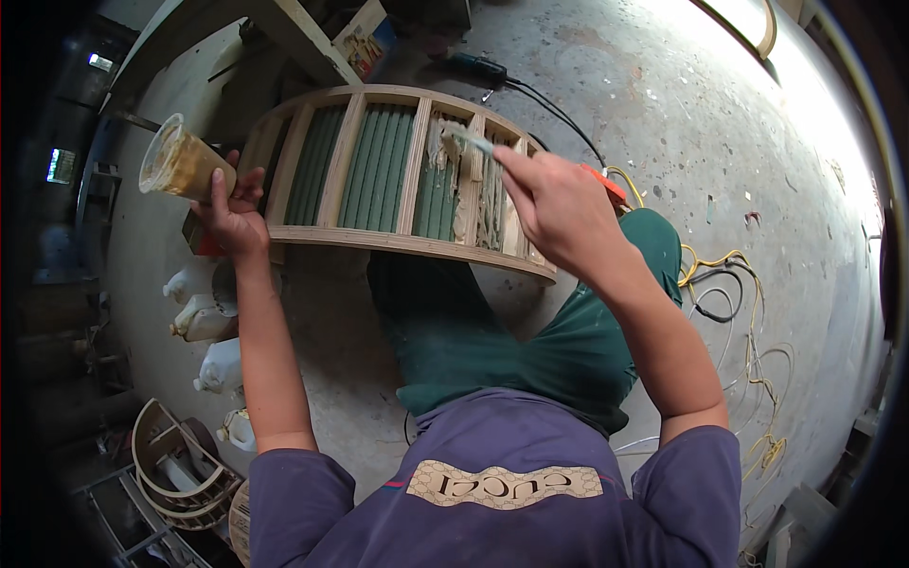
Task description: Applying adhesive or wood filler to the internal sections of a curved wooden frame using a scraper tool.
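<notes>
the left hand (232, 210) was raised at the left of the scene, fingers closed round the base of a clear plastic cup (180, 159) holding a yellowish-brown liquid. the cup was tilted, its open mouth turned up and to the left. the right hand (559, 210) was further right, fingers pinched together on the handle of a small brush (471, 142) with a pale handle. the bristle end of the brush lay against a whitish, smeared patch on a curved wooden frame (398, 241).

the curved frame was made of light wooden rails and upright dividers, with ribbed green panels (379, 166) set between the dividers. it rested across the person's legs, which were clad in dark green trousers (530, 341), above a grey concrete floor (663, 104). the two compartments nearest the brush were coated with whitish paste; the compartments to the left showed bare green ribbing.

on the floor to the left, near the left forearm, stood several white plastic jugs (213, 364). nearer, at lower left, lay another curved wooden frame (175, 469) of similar build. at far centre a dark power tool (473, 66) lay on the floor, its black cable (559, 114) running right. yellow and black wires (729, 284) lay looped on the floor at the right. the person wore a purple shirt (511, 445).
</notes>
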A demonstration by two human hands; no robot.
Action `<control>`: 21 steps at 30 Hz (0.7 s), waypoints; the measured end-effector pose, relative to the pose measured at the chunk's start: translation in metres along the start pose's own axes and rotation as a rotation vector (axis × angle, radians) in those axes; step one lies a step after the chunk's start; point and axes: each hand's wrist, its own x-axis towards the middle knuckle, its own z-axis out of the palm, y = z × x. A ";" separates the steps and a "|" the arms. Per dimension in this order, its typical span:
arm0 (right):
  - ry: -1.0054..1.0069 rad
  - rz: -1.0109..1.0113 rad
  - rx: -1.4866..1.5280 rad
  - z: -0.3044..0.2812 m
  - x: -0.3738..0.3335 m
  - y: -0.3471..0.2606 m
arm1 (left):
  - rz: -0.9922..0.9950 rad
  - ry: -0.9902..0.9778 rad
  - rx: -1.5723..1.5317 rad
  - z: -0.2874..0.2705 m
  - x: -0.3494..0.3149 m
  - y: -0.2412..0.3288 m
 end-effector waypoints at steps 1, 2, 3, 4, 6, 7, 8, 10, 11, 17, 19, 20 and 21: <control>0.002 0.002 -0.003 0.007 0.007 0.005 | -0.001 -0.002 -0.003 0.002 0.000 -0.001; 0.007 -0.009 -0.025 0.014 0.014 0.008 | -0.001 -0.014 0.005 0.003 0.000 -0.001; 0.012 -0.019 -0.048 0.020 0.017 0.009 | -0.002 -0.027 0.012 0.005 0.000 -0.001; -0.047 -0.004 -0.050 0.025 0.015 0.004 | -0.001 -0.020 0.014 0.004 -0.001 0.000; -0.116 0.008 -0.042 0.022 -0.002 -0.005 | 0.007 -0.034 0.008 0.005 -0.001 0.000; -0.181 0.021 -0.037 0.016 -0.011 -0.013 | 0.010 -0.024 0.007 0.003 -0.001 0.001; -0.189 0.013 -0.020 0.009 -0.023 -0.019 | 0.003 -0.022 -0.007 -0.001 -0.001 0.001; -0.176 0.008 0.015 -0.005 -0.039 -0.026 | -0.004 -0.014 -0.022 -0.001 -0.002 0.003; -0.157 0.013 0.050 -0.010 -0.041 -0.028 | 0.029 0.002 -0.028 0.002 -0.004 0.004; 0.045 -0.012 -0.115 0.007 0.020 -0.002 | 0.060 0.001 -0.071 0.013 -0.002 0.003; -0.001 -0.011 -0.126 0.018 0.024 -0.004 | 0.052 0.011 -0.079 0.009 -0.001 0.001; -0.099 0.035 -0.130 0.016 0.019 -0.013 | 0.049 0.006 -0.082 0.008 -0.002 0.002; -0.196 0.082 -0.135 0.016 0.012 -0.020 | 0.045 -0.001 -0.087 0.007 -0.002 0.002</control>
